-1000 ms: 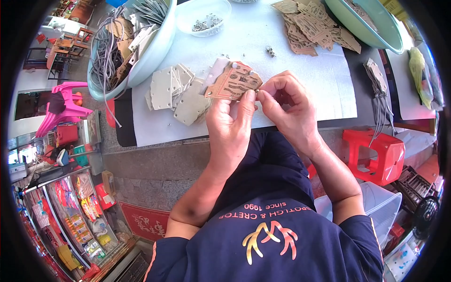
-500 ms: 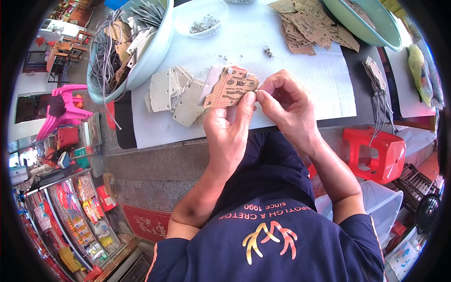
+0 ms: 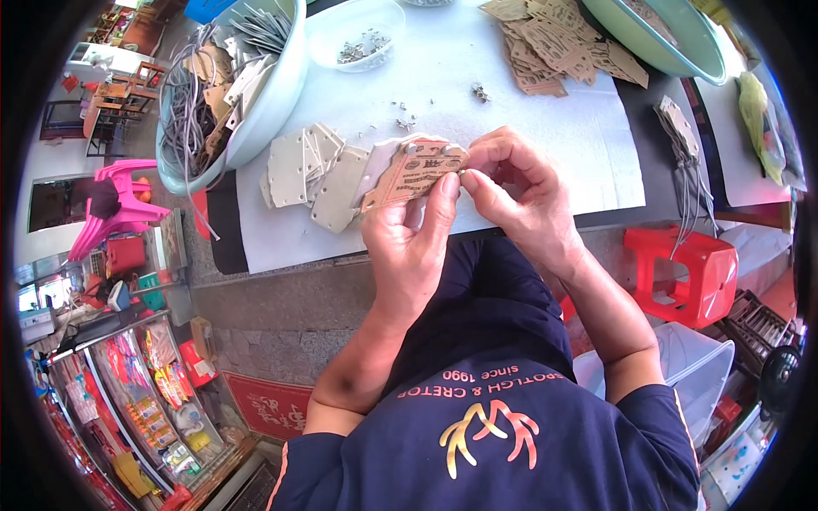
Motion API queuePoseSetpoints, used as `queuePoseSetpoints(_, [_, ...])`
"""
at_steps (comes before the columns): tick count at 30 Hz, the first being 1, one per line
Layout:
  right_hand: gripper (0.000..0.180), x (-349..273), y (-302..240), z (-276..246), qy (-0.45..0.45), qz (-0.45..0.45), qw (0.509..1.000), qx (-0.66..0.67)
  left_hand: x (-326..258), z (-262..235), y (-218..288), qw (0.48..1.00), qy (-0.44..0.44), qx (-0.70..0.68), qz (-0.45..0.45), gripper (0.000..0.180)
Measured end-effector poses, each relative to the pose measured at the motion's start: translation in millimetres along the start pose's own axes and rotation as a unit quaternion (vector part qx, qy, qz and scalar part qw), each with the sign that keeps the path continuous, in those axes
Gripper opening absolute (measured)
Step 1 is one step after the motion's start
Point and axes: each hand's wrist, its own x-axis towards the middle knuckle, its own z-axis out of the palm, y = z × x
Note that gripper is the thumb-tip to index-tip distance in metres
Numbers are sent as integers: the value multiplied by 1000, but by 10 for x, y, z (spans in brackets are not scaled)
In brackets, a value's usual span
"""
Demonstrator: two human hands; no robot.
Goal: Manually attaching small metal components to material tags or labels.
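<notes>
My left hand (image 3: 411,243) grips a brown printed cardboard tag (image 3: 419,176) with a scalloped edge, thumb on its face, fingers behind. Pale round studs show along the tag's top edge, and a whitish layer shows behind it. My right hand (image 3: 532,200) is closed in a pinch at the tag's right corner. A tiny bit shows between its thumb and fingertip, too small to name. Left of the tag lie several pale grey cards (image 3: 311,166) with punched holes. Small metal fasteners (image 3: 481,94) are scattered on the white sheet (image 3: 562,140) beyond my hands.
At the far left stands a pale-green basin (image 3: 288,85) with grey cords and tags. A clear bowl (image 3: 320,30) holds more fasteners. Brown tags (image 3: 554,43) are piled at the far right beside a green basin (image 3: 711,64). Corded tags (image 3: 679,132) hang above a red stool (image 3: 716,277).
The tag has tipped, so its face looks more foreshortened and its lower left corner sits lower. Both hands remain almost in place, my right still pinching at the corner.
</notes>
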Motion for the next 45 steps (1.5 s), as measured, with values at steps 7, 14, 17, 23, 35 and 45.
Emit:
queuePoseSetpoints(7, [9,-8,63,-1,15,-46,998,33,-16,6,-65,999,-2,22,27,18])
queuePoseSetpoints(14, [12,-6,92,-15,8,-12,1000,23,25,19,-46,997,-20,45,55,18])
queuePoseSetpoints(17, [15,27,3,19,23,-10,1000,13,23,-6,-77,1000,1,27,14,19])
queuePoseSetpoints(23, [18,24,57,30,56,-118,984,-124,39,-1,-40,1000,5,-19,6,19])
queuePoseSetpoints(35, [11,37,15,-1,23,-104,980,-167,15,-47,9,1000,-9,-12,-22,21])
queuePoseSetpoints(45, [13,61,85,-18,3,-85,976,-202,11,6,-19,994,-41,85,62,26])
